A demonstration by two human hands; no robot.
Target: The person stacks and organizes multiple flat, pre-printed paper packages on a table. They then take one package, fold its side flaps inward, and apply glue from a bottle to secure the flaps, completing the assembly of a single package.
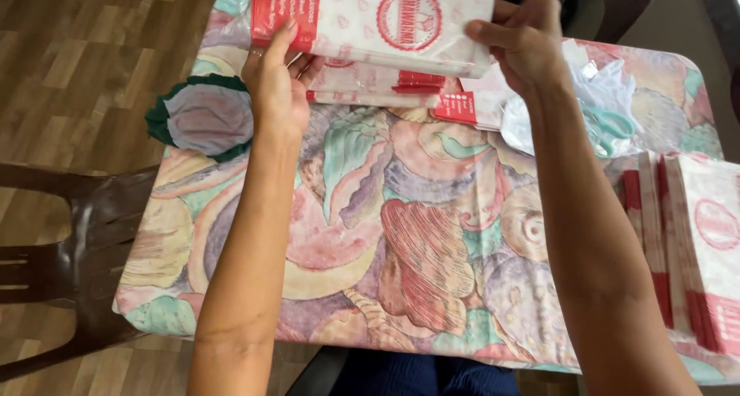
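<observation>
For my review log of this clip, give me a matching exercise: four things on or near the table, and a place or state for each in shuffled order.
Things:
1. white-and-red paper bags
2. scissors
3. second stack of bags
4. brown chair

Places or states:
A. at the table's right edge
B. held up in the left hand and the right hand
C. on the wood floor, left of the table
D. lying among clear plastic

Pairs: 1-B, 2-D, 3-A, 4-C
</observation>
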